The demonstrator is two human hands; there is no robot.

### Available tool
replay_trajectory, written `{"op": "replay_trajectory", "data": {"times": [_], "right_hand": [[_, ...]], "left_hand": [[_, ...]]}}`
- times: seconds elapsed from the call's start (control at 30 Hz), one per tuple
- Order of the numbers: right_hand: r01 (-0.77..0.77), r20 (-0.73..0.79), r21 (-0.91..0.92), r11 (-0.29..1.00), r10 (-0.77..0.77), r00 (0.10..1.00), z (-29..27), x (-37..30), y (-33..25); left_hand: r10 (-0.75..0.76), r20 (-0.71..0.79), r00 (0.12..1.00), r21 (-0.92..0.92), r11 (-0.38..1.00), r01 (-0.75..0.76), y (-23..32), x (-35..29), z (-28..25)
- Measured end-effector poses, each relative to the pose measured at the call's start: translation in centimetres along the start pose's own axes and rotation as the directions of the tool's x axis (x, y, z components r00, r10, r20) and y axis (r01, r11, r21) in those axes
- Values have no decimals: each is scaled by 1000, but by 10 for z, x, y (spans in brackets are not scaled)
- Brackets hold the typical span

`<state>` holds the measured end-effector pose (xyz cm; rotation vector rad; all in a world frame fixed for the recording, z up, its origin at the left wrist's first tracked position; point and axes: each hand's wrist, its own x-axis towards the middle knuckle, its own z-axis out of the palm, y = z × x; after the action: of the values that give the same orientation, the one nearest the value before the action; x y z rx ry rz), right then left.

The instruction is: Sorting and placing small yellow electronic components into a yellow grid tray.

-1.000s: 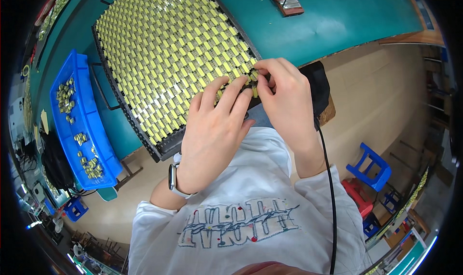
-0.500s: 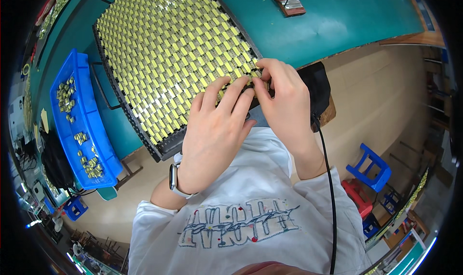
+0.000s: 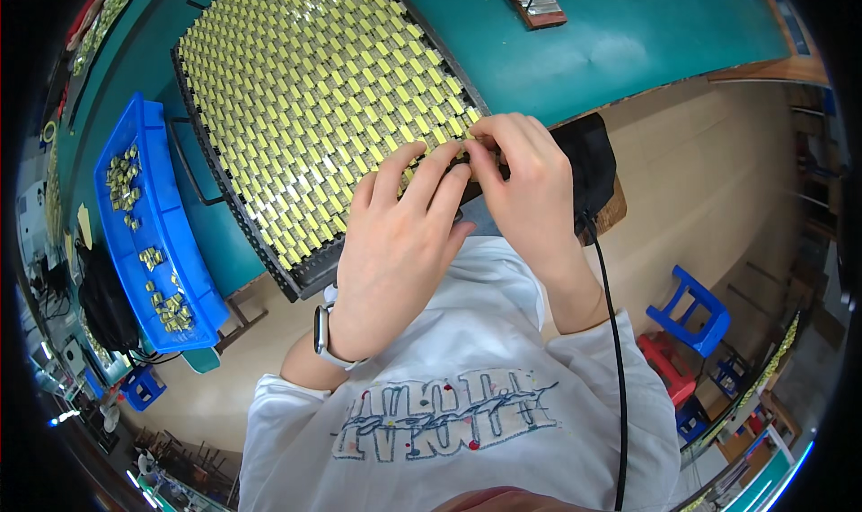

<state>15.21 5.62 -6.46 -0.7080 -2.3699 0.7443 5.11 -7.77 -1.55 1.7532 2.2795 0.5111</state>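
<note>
Rows of small yellow-topped pieces (image 3: pixel 310 90) were set close together in a large dark tray (image 3: pixel 305 283), which was laid at an angle on a green table (image 3: pixel 620 50). At the tray's near right corner, both hands were brought close together over the last pieces. The left hand (image 3: pixel 391 229) was held palm down and loosely open, its fingers bent and spread over the tray's edge, its thumb kept apart from them. The right hand (image 3: pixel 528 184) was curled, thumb and forefinger almost met beside the left fingertips; whether anything was gripped between them could not be told. A watch (image 3: pixel 321 331) was worn on the left wrist. To the left of the tray, a blue bin (image 3: pixel 187 243) was placed, tilted in view, and loose yellowish pieces (image 3: pixel 124 178) were scattered inside it in several clusters. A reddish-brown block (image 3: pixel 542 11) with a metallic face was seen farther back on the table.
</note>
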Motion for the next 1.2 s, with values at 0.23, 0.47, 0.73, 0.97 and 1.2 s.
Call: {"op": "replay_trajectory", "data": {"times": [0.23,0.47,0.73,0.97,1.2], "right_hand": [[-4,25,43,999,3,1000,-13,-2,-3],[-46,89,27,999,44,995,-33,-13,6],[-91,122,90,992,79,989,-24,-15,5],[-119,136,110,987,104,985,-33,-15,5],[-65,102,70,995,57,993,-28,-13,11]], "left_hand": [[35,2,999,36,999,-35,-2,-2,-1],[39,8,999,28,999,-39,-2,-4,0],[55,23,998,22,998,-56,1,0,-5],[59,33,998,-66,996,-57,4,10,1],[43,37,998,-92,995,-40,2,10,2]]}}
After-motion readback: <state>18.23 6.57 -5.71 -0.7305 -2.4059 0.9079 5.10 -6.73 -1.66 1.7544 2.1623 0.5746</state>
